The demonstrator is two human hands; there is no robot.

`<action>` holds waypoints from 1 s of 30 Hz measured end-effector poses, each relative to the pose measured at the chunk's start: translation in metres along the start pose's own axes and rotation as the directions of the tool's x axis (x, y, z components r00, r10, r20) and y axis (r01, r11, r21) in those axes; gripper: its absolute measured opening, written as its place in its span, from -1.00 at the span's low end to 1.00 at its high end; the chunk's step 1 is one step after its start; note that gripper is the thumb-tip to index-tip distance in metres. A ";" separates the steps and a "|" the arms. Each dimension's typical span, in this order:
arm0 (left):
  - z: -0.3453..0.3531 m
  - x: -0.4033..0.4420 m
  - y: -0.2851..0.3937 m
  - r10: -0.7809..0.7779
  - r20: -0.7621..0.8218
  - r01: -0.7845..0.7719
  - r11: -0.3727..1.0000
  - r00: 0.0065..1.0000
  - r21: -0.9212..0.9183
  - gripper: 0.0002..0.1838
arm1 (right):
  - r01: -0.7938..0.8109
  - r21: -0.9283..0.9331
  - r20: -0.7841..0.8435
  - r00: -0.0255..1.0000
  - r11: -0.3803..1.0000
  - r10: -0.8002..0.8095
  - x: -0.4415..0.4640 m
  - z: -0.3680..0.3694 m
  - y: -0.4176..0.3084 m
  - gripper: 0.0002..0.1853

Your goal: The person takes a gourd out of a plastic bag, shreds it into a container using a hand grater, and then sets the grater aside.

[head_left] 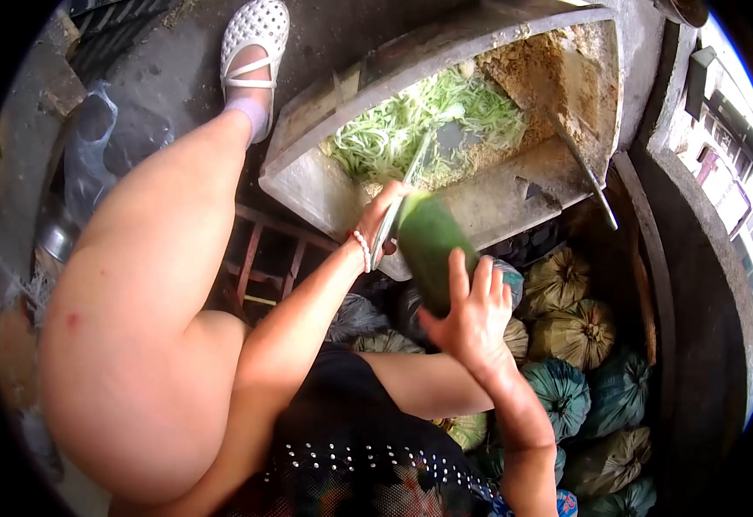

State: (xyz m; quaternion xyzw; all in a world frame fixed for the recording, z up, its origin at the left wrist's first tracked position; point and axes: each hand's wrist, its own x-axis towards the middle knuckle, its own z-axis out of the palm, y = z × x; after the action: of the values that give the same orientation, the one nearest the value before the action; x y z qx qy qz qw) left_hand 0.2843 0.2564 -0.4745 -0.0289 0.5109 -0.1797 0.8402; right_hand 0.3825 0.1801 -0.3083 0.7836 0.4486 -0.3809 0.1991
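My left hand [380,214], wearing a beaded bracelet, is closed around a thin grater [389,217] seen nearly edge-on, whose far end reaches over the trough. My right hand [477,314] grips the lower end of a big dark-green gourd [432,246]. The gourd's paler end sits against or very near the grater; the exact contact is hidden. Pale green shreds [393,129] lie heaped in the worn trough [307,185] beyond my hands. Crumbly brown meal [557,73] fills the trough's right part.
A metal-looking rod or handle [585,168] sticks out over the trough's near rim. Several tied sacks [573,334] are piled below and to the right. A clear plastic bag [92,146] lies at left, near my white shoe [256,39]. A curved wall [704,258] bounds the right side.
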 end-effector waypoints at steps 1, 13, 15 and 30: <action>-0.008 0.024 -0.018 0.058 0.021 -0.055 0.988 0.998 -0.141 -0.42 | 0.020 0.001 -0.012 1.000 1.000 -0.020 -0.004 -0.001 -0.006 0.06; 0.021 -0.017 -0.031 0.075 -0.355 0.020 0.966 0.932 0.256 -0.60 | -0.434 0.158 0.068 0.901 0.887 0.429 0.048 0.040 0.055 -0.04; 0.023 -0.014 -0.036 0.156 -0.383 -0.050 0.961 0.911 0.273 -0.60 | -0.478 0.231 0.115 0.878 0.847 0.464 0.037 0.037 0.059 0.00; -0.001 0.012 -0.047 -0.128 -0.235 0.116 0.991 0.963 -0.061 -0.36 | -0.444 0.339 0.073 0.891 0.829 0.447 0.093 0.070 0.059 -0.08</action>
State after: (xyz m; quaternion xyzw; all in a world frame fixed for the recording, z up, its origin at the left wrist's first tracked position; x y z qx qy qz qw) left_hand 0.2757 0.2088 -0.4740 -0.0582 0.6095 -0.2212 0.7590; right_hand 0.4316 0.1548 -0.4262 0.8908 0.1803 -0.3933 0.1388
